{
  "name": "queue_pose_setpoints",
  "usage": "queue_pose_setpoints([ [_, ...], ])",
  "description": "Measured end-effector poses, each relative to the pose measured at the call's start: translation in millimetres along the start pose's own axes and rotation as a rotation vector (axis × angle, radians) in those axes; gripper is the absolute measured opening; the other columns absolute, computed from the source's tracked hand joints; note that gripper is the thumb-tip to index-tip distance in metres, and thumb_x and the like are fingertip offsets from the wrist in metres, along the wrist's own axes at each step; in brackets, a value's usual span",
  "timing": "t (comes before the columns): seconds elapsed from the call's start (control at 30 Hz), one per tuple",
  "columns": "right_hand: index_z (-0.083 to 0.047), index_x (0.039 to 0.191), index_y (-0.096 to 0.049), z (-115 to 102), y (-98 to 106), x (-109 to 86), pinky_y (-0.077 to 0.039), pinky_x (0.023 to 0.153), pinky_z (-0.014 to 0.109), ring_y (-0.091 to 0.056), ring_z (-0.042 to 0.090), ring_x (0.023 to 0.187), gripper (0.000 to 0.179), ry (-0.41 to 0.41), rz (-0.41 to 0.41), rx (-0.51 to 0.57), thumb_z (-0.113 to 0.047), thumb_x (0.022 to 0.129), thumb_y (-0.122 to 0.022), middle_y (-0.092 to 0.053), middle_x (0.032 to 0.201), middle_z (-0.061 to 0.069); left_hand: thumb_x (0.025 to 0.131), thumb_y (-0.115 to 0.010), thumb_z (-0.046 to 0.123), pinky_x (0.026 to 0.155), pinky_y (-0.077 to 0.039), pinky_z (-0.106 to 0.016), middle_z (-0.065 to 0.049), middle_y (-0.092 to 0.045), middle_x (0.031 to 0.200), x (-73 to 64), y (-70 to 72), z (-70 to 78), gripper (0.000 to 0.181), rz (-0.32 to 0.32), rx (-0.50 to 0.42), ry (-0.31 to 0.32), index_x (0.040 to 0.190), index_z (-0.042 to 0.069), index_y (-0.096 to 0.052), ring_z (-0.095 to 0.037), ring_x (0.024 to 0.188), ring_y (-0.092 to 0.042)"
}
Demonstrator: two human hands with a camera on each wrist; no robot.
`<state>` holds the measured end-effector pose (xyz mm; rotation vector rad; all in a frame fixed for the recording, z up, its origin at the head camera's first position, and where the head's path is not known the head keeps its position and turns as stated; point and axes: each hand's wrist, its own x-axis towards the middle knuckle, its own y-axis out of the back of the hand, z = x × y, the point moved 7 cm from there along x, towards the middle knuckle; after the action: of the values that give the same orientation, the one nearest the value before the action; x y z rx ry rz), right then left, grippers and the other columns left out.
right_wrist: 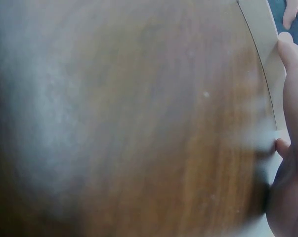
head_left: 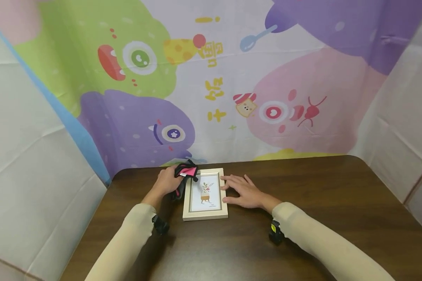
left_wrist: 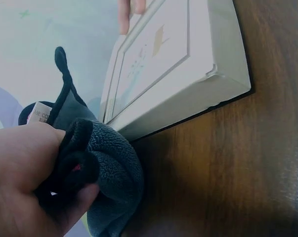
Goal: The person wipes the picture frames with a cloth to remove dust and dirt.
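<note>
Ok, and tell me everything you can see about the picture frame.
The picture frame is rectangular, with a thick cream border, perhaps wood or plastic, and a darker inner trim around a white print of a leafy plant in a brownish pot. It lies face up on the table. The right hand touches its right side; the dark cloth in the left hand appears to touch its far left corner.

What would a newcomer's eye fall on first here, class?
Probably the bright cartoon backdrop, turned sideways, rising behind the brown table. Next, the pale picture frame lying on that table: the left hand grips a dark cloth at its left side, and the right hand touches its right edge.
</note>
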<state>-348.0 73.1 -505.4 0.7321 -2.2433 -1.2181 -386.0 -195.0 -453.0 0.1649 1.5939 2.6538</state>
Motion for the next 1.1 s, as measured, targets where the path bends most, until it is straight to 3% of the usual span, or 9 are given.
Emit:
queue_pose_setpoints([
  [0.6,-0.040,0.116,-0.056,1,-2,3.0,-0.002,0.110,0.065,-0.019,0.026,0.147,0.035,-0.002,0.001,0.000,-0.064,0.090,-0.055,-0.029,0.158,-0.009,0.088,-0.065,0.021,0.073,-0.049,-0.041,-0.008,-0.069,0.089,-2.1,-3.3,-1.3,0.034,-0.006,-0.003,0.006,0.119,0.006,-0.066,-0.027,0.078,-0.062],
  [0.77,-0.041,0.116,-0.056,2,-4,3.2,-0.002,0.110,0.066,-0.019,0.027,0.147,0.035,0.000,0.007,0.009,-0.063,0.090,-0.056,-0.029,0.157,-0.009,0.088,-0.065,0.019,0.071,-0.049,-0.039,-0.008,-0.068,0.090,-3.0,-5.0,-4.1,0.037,-0.014,-0.006,0.009,0.122,0.004,-0.064,-0.025,0.076,-0.062],
  [1.1,-0.042,0.115,-0.056,4,-2,2.0,-0.001,0.111,0.064,-0.018,0.026,0.147,0.035,-0.028,-0.003,0.024,-0.065,0.088,-0.057,-0.028,0.157,-0.013,0.088,-0.066,0.020,0.072,-0.050,-0.041,-0.007,-0.067,0.086,-8.9,-4.6,-0.8,0.030,-0.009,-0.015,-0.001,0.114,0.006,-0.067,-0.027,0.078,-0.061],
])
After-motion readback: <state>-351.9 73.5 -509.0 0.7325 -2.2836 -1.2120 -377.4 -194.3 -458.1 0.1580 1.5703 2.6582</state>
